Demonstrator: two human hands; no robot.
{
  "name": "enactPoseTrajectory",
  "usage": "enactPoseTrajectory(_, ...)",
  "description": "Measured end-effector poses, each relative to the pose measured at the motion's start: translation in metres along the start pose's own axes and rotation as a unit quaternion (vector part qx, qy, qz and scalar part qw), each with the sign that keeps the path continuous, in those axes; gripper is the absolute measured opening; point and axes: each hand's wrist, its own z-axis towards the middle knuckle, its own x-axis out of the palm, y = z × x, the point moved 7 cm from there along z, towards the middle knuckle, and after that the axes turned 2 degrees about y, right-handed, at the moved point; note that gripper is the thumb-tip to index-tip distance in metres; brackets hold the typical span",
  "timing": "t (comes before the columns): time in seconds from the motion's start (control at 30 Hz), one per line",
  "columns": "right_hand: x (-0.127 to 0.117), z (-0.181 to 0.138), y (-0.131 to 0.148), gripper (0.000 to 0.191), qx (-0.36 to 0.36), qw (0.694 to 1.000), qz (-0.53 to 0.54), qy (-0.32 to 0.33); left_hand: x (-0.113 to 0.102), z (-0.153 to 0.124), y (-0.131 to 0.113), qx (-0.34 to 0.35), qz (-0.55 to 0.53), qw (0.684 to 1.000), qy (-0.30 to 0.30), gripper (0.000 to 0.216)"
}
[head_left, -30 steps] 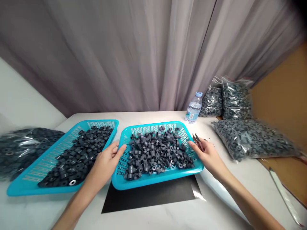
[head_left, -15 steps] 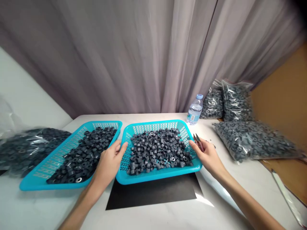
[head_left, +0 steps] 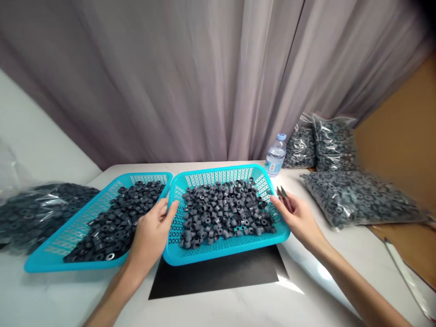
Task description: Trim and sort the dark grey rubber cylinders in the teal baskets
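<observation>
My left hand [head_left: 155, 229] is closed on the left rim of a blue perforated plastic basket [head_left: 221, 255], thumb over the edge. My right hand [head_left: 298, 220] grips the opposite rim and also carries a small tool with two dark pointed tips [head_left: 282, 193]; its handles are mostly hidden by the fingers. Many short dark grey ring-shaped plastic pieces [head_left: 221, 211] lie loose in this basket. The basket tilts slightly, its right side higher, over a black mat [head_left: 218, 277]. A second blue basket [head_left: 44, 263] with similar grey pieces [head_left: 116, 227] stands close on the left, partly behind my left hand.
A water bottle [head_left: 275, 156] stands at the back right. Beyond it are upright clear bags of grey pieces [head_left: 335, 143], and another full bag [head_left: 361, 197] lies in front of them. One more bag [head_left: 51, 206] sits at the far left. A white strip [head_left: 405, 274] lies at the right edge.
The held basket has tipped, its right side and far edge rising a little. The grey pieces inside have shifted. Both hands keep their grip on the rims.
</observation>
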Motion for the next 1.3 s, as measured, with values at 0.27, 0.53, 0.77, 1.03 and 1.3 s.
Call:
enactPoseTrajectory(0.27, -0.008, 0.004, 0.001, 0.046, 0.002, 1.000, -0.016, 0.007, 0.001, -0.005, -0.004, -0.008, 0.020, 1.000, 0.000, 0.035)
enactPoseTrajectory(0.53, 0.000, 0.002, -0.003, 0.044, -0.005, 1.000, -0.016, 0.012, 0.001, 0.000, 0.001, -0.010, 0.027, 1.000, 0.005, 0.035)
enactPoseTrajectory(0.77, 0.000, 0.002, -0.003, 0.046, 0.004, 1.000, -0.012, 0.004, 0.007, 0.001, 0.007, -0.019, 0.032, 0.999, 0.037, 0.035)
enactPoseTrajectory(1.03, 0.005, 0.004, -0.018, 0.051, 0.029, 0.991, -0.084, 0.097, 0.020, 0.003, 0.017, -0.014, 0.083, 0.990, 0.111, 0.036)
enactPoseTrajectory(1.3, -0.003, 0.003, -0.022, 0.055, 0.035, 0.985, -0.136, 0.100, 0.017, 0.004, 0.014, -0.012, 0.103, 0.991, 0.090, 0.035)
